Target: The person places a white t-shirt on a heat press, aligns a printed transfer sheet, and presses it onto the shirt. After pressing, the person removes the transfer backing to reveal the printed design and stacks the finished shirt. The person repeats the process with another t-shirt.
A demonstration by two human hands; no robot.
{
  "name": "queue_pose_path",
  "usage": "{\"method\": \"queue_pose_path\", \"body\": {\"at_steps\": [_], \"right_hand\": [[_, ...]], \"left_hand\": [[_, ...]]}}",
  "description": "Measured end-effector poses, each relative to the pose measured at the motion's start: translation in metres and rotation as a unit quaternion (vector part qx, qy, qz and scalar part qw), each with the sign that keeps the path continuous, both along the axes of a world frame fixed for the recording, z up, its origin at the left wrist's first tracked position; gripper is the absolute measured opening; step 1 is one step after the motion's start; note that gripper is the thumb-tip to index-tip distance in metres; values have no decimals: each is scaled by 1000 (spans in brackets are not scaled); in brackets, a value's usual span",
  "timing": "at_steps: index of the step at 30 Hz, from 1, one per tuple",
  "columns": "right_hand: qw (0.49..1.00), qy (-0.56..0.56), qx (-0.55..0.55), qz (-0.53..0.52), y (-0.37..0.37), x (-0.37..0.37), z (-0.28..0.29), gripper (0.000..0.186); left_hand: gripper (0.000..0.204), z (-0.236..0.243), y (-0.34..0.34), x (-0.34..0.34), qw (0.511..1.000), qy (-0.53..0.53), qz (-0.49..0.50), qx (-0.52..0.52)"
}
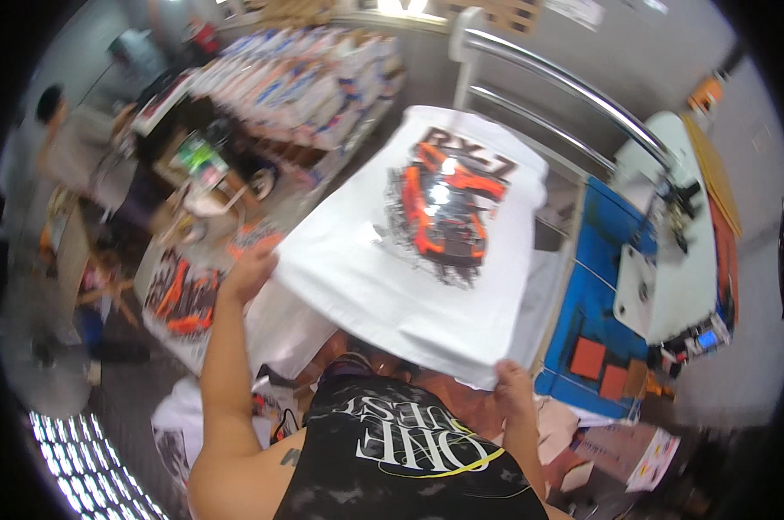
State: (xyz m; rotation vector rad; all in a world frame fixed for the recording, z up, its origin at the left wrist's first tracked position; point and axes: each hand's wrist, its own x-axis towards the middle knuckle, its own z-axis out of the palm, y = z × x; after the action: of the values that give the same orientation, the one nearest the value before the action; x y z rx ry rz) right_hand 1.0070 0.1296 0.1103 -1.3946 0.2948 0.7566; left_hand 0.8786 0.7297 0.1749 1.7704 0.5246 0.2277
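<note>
A white T-shirt [357, 234] with a print of an orange and black car is stretched out in front of me. My left hand [251, 270] is closed on its near left hem corner. At the near right corner, my right hand [513, 390] grips the same hem. The cloth's far end lies over a pale flat surface, and its near edge is lifted toward me. A shiny patch shows on the car print [448, 208].
Right of the shirt stands a machine with a blue bed [595, 277], a white head [691, 234] and metal rails [565, 78]. Printed sheets [184, 295] lie on a table at left. Stacked packed garments [296, 87] fill the back. Another person [93, 152] stands far left.
</note>
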Motion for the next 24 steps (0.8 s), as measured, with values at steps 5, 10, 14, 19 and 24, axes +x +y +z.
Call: {"method": "queue_pose_path", "body": {"at_steps": [5,10,14,19,24], "right_hand": [[898,-155,405,-72,33,109,164,44],[881,-348,302,-108,103,130,331,55],[820,-345,411,202,199,50,375,52],[685,-221,485,496,319,-125,386,52],[559,-22,418,716,345,-389,339,47]], "left_hand": [[15,40,-64,37,806,-420,-58,-414],[17,93,-142,-65,694,-550,-62,-460],[19,110,-176,-281,709,-616,70,-335],[37,170,-328,-603,663,-703,207,150],[43,225,-640,-761,557,-580,481,350]]}}
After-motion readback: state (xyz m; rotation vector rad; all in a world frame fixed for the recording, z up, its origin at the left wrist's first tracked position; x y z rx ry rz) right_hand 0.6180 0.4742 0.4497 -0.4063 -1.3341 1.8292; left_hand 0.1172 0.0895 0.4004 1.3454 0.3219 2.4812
